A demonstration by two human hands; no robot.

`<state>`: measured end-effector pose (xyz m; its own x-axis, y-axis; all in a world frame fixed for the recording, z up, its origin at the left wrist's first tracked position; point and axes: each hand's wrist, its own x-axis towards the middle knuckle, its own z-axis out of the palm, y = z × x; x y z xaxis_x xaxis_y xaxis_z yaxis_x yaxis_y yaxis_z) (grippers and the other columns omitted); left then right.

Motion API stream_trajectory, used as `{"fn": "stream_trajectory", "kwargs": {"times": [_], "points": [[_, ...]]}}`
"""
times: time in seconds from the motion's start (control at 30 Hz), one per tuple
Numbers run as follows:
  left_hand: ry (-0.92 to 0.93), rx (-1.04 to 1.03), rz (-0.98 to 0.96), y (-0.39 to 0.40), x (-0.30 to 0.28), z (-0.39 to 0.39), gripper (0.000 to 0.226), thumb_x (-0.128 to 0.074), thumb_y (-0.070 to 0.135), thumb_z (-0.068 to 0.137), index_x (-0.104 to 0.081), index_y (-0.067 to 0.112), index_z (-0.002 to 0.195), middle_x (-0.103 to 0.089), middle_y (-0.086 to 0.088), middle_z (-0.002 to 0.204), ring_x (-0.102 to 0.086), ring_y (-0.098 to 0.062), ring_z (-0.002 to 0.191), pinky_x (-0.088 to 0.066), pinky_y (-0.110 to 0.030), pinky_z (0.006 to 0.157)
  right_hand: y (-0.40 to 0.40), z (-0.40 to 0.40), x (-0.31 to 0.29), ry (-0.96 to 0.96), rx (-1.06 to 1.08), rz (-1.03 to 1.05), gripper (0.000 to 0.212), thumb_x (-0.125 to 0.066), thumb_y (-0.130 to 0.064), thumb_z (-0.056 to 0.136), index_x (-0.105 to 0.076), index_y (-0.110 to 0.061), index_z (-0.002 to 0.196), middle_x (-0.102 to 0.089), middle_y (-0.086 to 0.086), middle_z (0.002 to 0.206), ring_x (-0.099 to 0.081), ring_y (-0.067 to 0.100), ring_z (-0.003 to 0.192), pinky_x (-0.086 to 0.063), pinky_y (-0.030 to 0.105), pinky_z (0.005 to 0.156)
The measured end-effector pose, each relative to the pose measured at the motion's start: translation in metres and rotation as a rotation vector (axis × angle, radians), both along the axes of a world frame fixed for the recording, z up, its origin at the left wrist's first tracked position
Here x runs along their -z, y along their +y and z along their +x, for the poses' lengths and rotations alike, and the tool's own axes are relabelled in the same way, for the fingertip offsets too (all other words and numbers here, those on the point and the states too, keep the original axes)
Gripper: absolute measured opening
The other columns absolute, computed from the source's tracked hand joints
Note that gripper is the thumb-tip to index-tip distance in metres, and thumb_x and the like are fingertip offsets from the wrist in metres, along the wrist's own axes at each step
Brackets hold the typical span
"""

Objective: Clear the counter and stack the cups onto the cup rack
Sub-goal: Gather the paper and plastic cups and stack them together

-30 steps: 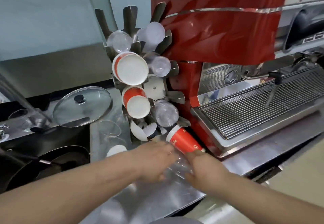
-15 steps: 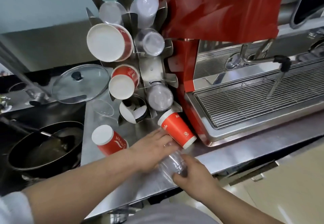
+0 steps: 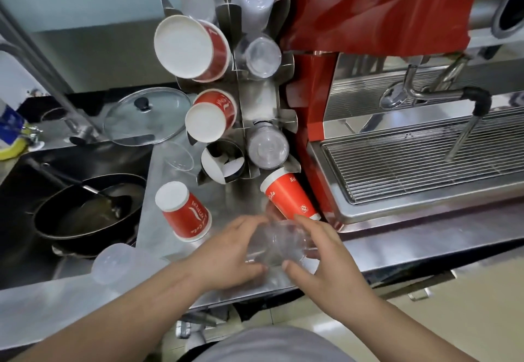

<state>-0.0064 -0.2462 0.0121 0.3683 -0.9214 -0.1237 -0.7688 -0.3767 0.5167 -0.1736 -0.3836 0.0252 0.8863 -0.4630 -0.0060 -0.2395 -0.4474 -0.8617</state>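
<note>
Both grips on the clear plastic cup (image 3: 279, 244) at worktop (image 3: 397, 251) front edge: left hand (image 3: 229, 256) and right hand (image 3: 323, 259) wrapped around it. Two red paper cups (image 3: 185, 214) (image 3: 289, 195) lie behind. Cup rack (image 3: 255, 100) farther back, part filled.

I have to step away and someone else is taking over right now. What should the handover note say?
Left hand and right hand: both hold the clear plastic cup over the counter edge.
Cup rack: several slots already hold red and clear cups.
Left to do: rack the held cup, two red paper cups on their sides, one clear cup by the rack base, and a frosted cup near the sink.
</note>
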Motion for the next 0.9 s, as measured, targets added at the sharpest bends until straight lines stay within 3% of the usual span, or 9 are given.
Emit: {"fn": "stream_trajectory", "kwargs": {"times": [0.1,0.2,0.27,0.33,0.4,0.47,0.6,0.73,0.9], "points": [[0.099,-0.063,-0.008,0.011,0.002,-0.004,0.088,-0.071,0.045,0.076,-0.026,0.025,0.148,-0.038,0.008,0.145,-0.04,-0.002,0.129,-0.027,-0.01,0.104,0.002,0.006,-0.003,0.007,-0.049,-0.052,0.071,-0.07,-0.032,0.075,-0.037,-0.044,0.137,-0.039,-0.021,0.131,-0.048,-0.001,0.115,-0.042,0.022,0.102],[0.189,-0.124,-0.032,0.02,0.007,-0.007,0.09,-0.066,0.056,0.069,-0.031,0.027,0.146,-0.043,0.009,0.144,-0.042,0.001,0.128,-0.033,-0.015,0.109,0.005,0.011,-0.004,0.012,-0.098,-0.079,0.072,-0.068,-0.034,0.074,-0.037,-0.039,0.14,-0.039,-0.02,0.133,-0.045,-0.002,0.118,-0.039,0.021,0.104],[0.271,-0.164,-0.035,0.025,0.01,-0.009,0.084,-0.072,0.048,0.071,-0.033,0.033,0.144,-0.046,0.013,0.14,-0.046,0.003,0.126,-0.039,-0.019,0.107,0.007,0.014,-0.002,0.015,-0.132,-0.088,0.072,-0.068,-0.032,0.075,-0.037,-0.038,0.14,-0.038,-0.019,0.134,-0.043,-0.004,0.12,-0.037,0.015,0.103],[0.308,-0.183,-0.03,0.029,0.013,-0.01,0.08,-0.074,0.038,0.073,-0.033,0.039,0.142,-0.045,0.016,0.14,-0.043,0.006,0.127,-0.037,-0.012,0.106,0.009,0.017,0.003,0.032,-0.153,-0.099,0.074,-0.071,-0.029,0.076,-0.036,-0.036,0.141,-0.038,-0.018,0.134,-0.043,-0.004,0.12,-0.037,0.013,0.102],[0.296,-0.186,-0.03,0.032,0.015,-0.011,0.079,-0.075,0.033,0.073,-0.031,0.047,0.137,-0.042,0.022,0.139,-0.039,0.009,0.129,-0.034,-0.01,0.106,0.01,0.018,0.01,0.07,-0.162,-0.096,0.074,-0.069,-0.029,0.076,-0.036,-0.034,0.142,-0.04,-0.016,0.134,-0.043,-0.004,0.12,-0.04,0.019,0.103],[0.293,-0.202,-0.034,0.035,0.016,-0.011,0.079,-0.077,0.034,0.072,-0.034,0.046,0.137,-0.044,0.023,0.138,-0.041,0.004,0.131,-0.038,-0.021,0.109,0.011,0.02,0.015,0.091,-0.179,-0.091,0.069,-0.066,-0.032,0.075,-0.038,-0.036,0.139,-0.044,-0.015,0.129,-0.046,-0.006,0.115,-0.042,0.02,0.1],[0.308,-0.203,-0.01,0.041,0.019,-0.01,0.088,-0.079,0.036,0.072,-0.03,0.037,0.146,-0.044,0.012,0.145,-0.042,-0.007,0.135,-0.041,-0.035,0.11,0.014,0.025,0.02,0.074,-0.211,-0.111,0.064,-0.068,-0.025,0.076,-0.036,-0.05,0.124,-0.042,-0.032,0.112,-0.044,-0.01,0.111,-0.04,0.01,0.091],[0.259,-0.18,0.018,0.047,0.006,-0.004,0.103,-0.075,0.044,0.077,-0.007,0.04,0.153,-0.024,0.017,0.154,-0.027,0.002,0.141,-0.031,-0.022,0.115,0.012,0.029,0.025,0.099,-0.207,-0.112,0.06,-0.068,-0.025,0.078,-0.046,-0.035,0.133,-0.049,-0.019,0.116,-0.048,-0.007,0.109,-0.043,0.012,0.091],[0.219,-0.135,0.045,0.046,-0.013,0.002,0.095,-0.073,0.043,0.08,-0.011,0.041,0.152,-0.032,0.012,0.15,-0.032,0.002,0.137,-0.033,-0.02,0.112,0.012,0.034,0.027,0.118,-0.239,-0.122,0.06,-0.067,-0.023,0.08,-0.046,-0.031,0.135,-0.048,-0.018,0.119,-0.042,-0.011,0.112,-0.037,0.004,0.089]]}}
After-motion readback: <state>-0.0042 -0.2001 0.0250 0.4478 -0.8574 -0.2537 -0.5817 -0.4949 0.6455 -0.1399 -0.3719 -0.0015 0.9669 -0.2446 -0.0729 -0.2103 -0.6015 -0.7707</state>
